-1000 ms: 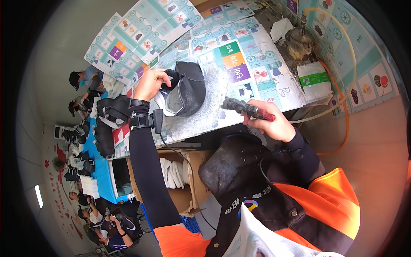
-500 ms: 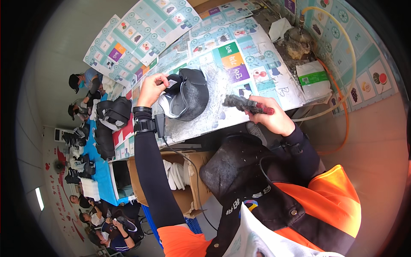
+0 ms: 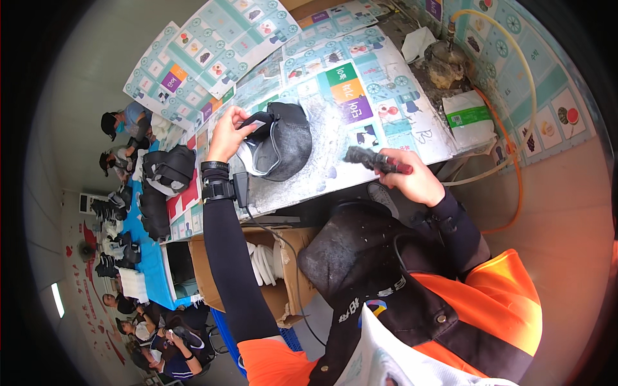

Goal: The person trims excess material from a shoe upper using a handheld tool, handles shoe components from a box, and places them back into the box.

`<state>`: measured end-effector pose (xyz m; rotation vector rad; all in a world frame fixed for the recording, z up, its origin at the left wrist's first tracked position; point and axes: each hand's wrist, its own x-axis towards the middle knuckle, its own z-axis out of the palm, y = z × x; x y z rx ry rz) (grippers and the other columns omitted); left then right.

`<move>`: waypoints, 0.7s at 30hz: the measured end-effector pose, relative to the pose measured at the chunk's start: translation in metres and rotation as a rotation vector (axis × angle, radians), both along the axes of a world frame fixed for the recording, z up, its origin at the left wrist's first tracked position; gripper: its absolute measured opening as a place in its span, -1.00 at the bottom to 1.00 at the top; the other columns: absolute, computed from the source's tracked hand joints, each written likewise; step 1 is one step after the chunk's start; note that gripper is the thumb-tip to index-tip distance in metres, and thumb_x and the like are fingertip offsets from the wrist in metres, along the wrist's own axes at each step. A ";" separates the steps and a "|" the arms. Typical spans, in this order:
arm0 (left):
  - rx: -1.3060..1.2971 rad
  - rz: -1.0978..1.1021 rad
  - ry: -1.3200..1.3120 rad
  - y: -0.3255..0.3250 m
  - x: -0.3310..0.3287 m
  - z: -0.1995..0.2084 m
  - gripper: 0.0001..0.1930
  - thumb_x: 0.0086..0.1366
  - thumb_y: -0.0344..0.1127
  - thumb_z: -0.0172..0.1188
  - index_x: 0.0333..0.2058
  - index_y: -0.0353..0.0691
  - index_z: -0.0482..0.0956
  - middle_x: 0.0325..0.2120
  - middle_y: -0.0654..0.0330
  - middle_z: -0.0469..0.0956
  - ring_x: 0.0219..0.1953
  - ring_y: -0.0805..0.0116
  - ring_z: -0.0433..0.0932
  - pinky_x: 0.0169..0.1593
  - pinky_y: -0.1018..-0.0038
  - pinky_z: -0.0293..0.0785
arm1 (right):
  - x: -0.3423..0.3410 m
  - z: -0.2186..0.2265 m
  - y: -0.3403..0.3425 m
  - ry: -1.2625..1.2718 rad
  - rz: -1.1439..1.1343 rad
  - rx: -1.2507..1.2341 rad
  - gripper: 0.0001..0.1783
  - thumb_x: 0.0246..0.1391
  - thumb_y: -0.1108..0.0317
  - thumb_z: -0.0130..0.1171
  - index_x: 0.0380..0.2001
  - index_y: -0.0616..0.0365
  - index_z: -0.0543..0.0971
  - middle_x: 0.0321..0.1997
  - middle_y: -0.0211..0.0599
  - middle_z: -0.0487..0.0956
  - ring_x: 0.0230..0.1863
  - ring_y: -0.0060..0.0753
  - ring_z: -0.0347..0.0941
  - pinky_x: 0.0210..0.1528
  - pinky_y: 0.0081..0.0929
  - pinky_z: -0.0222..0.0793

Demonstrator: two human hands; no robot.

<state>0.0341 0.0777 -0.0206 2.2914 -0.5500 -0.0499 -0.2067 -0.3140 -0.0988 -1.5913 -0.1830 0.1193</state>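
Note:
On the table, a black shoe upper with a pale grey lining has its opening toward my left hand. The thumb and fingers of that hand are closed on the edge of the upper near its opening. My right hand is wrapped round the red handle of a brush with dark, clumped bristles. The brush is held off to the right of the upper, with a gap between them. Grey smears mark the table sheet around the upper.
Printed sheets cover the table. At the left lie more black uppers. A crusted pot with a pale hose stands at the far right, near a white-and-green packet. Below is a cardboard box. Other people sit farther left.
The brush has shifted slightly right, away from the upper, and its bristles have turned a little. My left fingers have closed further over the upper's edge.

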 end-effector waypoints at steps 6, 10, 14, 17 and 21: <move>0.198 0.106 -0.200 0.030 -0.023 0.008 -0.71 0.32 -0.30 0.41 -0.06 -0.33 0.68 -0.24 0.10 0.75 -0.18 0.36 0.70 -0.04 0.40 0.56 | -0.004 0.023 0.021 0.105 0.192 0.001 -0.73 0.01 0.51 0.16 -0.15 0.24 0.59 -0.38 -0.40 0.62 -0.45 -0.58 0.48 -0.42 -0.53 0.40; 0.055 0.124 -0.288 -0.006 -0.088 0.053 -0.79 0.24 -0.31 0.40 -0.20 -0.26 0.69 -0.38 0.05 0.68 -0.28 0.13 0.68 -0.14 0.27 0.56 | 0.021 -0.022 -0.021 -0.043 -0.320 -0.204 -0.46 0.11 0.54 0.19 0.21 0.25 0.51 -0.19 -0.28 0.64 -0.31 -0.47 0.50 -0.33 -0.45 0.42; 0.156 0.148 -0.559 -0.030 -0.170 0.080 -0.76 0.32 -0.30 0.24 -0.15 -0.34 0.54 -0.33 -0.16 0.61 -0.19 -0.23 0.62 -0.12 0.08 0.54 | 0.089 -0.052 -0.114 -0.358 -0.691 -0.768 -0.47 0.12 0.53 0.21 0.19 0.40 0.47 0.01 0.19 0.59 0.06 0.09 0.54 0.17 -0.14 0.41; 0.205 0.310 -0.229 -0.015 -0.244 0.069 -0.69 0.35 -0.23 0.19 -0.12 -0.39 0.47 -0.37 -0.29 0.61 -0.22 -0.36 0.62 -0.16 0.00 0.55 | 0.115 -0.073 -0.117 -0.425 -0.775 -1.173 -0.35 0.08 0.49 0.23 0.27 0.37 0.40 0.22 0.26 0.47 0.27 0.35 0.36 0.35 0.05 0.24; -0.033 0.290 0.407 0.009 -0.293 0.039 -0.71 0.46 -0.24 0.13 -0.09 -0.41 0.46 -0.53 0.04 0.61 -0.71 0.45 0.55 -0.59 0.42 0.47 | 0.082 -0.054 -0.036 -0.679 -0.779 -1.008 -0.36 0.06 0.50 0.22 0.26 0.30 0.43 0.29 0.16 0.41 0.32 0.28 0.31 0.36 0.07 0.22</move>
